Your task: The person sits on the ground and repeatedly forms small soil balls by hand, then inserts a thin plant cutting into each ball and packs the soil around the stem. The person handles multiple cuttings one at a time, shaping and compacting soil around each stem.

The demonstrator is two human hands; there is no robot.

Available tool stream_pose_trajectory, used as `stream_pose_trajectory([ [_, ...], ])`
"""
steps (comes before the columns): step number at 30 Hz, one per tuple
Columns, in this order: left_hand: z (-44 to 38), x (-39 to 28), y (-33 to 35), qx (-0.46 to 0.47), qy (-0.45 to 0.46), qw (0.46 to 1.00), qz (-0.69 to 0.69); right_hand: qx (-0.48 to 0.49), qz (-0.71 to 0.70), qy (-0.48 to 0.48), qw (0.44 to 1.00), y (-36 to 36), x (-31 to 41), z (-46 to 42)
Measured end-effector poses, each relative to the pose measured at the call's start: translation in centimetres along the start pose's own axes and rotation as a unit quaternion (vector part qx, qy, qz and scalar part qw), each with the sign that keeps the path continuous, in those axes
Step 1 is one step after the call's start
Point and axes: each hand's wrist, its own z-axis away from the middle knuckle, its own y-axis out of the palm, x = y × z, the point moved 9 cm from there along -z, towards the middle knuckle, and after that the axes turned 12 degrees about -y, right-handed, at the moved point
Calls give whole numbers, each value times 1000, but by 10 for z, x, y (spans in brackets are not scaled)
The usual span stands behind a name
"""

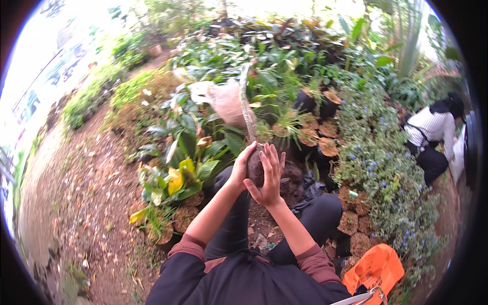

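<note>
A brown fibrous ball [254, 167] sits between my palms, above my bent knees. My left hand [242, 166] is pressed along its left side. My right hand [268, 177] lies against the right side with fingers stretched upward. From the top of the ball rises a long pale greenish-grey stem [244, 99], bare along most of its length. Just beyond my right hand is a heap of loose brown fibre [292, 185]. Crumpled black plastic [313, 188] lies beside that heap.
A pale plastic bag [228, 103] rests among leafy plants [190, 137] ahead. Several black pots topped with brown matter [309, 135] stand to the right, near blue-flowered shrubs [375, 164]. An orange bag [375, 267] lies at lower right. Another person [429, 129] bends over at far right.
</note>
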Motion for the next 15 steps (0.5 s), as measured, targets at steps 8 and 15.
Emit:
stream_pose_trajectory([
  [8, 86, -54, -53, -80, 141, 986, -29, 10, -130, -46, 990, 68, 65, -9],
  [15, 151, -77, -95, -150, 218, 964, -6, 52, -209, -44, 975, 100, 114, -30],
])
